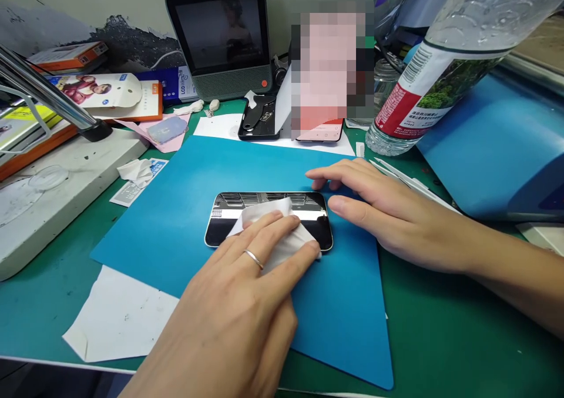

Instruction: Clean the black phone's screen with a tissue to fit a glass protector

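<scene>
A smartphone [308, 233] lies face up on a blue mat [167, 210], its dark glossy screen reflecting light bars. Over its lower middle is a white tissue [282, 257], pressed down and held by the fingers of my left hand [247, 292], which wears a ring. Part of the phone is hidden under the tissue and fingers. My right hand [388, 210] hovers or rests just right of the phone, fingers apart and nothing in them. Its thumb and fingertips point toward the phone's right end.
Behind the mat stand a smart display [220, 39], a dark phone part [259, 119] and a lit phone [321, 132]. A large water bottle [440, 86] leans at right near white sticks [414, 183]. A lamp base [53, 210] and boxes are left; paper [123, 315] lies at front.
</scene>
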Available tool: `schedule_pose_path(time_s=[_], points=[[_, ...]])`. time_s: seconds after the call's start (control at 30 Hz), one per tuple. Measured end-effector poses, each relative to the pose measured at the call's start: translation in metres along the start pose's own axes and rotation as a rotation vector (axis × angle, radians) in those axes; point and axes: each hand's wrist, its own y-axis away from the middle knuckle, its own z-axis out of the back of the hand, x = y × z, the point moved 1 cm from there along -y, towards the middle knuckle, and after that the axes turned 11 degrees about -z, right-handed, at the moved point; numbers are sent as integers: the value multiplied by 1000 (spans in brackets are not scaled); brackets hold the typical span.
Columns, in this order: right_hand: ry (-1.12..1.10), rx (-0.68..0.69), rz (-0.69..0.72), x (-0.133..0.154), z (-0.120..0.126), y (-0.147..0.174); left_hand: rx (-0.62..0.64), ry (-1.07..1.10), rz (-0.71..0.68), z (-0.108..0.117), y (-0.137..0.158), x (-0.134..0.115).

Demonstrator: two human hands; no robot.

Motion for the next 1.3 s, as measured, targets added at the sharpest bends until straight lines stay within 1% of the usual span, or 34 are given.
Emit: schedule_pose_path(time_s=[0.17, 0.3, 0.4, 0.47, 0.53, 0.6, 0.7, 0.8, 0.9, 1.03, 1.1, 1.2, 1.3], points=[[13, -2, -9, 0, 0, 0, -76, -41, 114, 6, 10, 14], [27, -7, -11, 1, 1, 1, -84, -99, 192, 0, 7, 15], [18, -12, -15, 1, 0, 1, -85, -161, 174, -8, -2, 7], [10, -14, -13, 0, -1, 0, -66, -178, 121, -13, -9, 0], [-1, -18, -11, -1, -1, 1, -32, -163, 65, -17, -15, -8], [-8, -22, -7, -2, -2, 1, -20, -127, 49, -18, -19, -14], [-11, -16, -15, -3, -2, 1, -18, -62, 73, -18, -23, -18], [-13, -12, -39, -3, -2, 0, -13, -29, 98, -17, -25, -17], [-14, -13, -51, -4, -2, -1, -37, -69, 149, -17, -23, -11], [-8, -5, -52, -4, -2, 0, -64, -165, 260, -16, -19, -1], [-8, 0, -54, -3, -1, 0, -78, -205, 285, -15, -17, 0], [-14, -1, -41, -1, -2, 0, -82, -246, 273, -16, -19, -3], [-22, -13, -25, -1, -3, 0, -72, -224, 212, -16, -25, -10]])
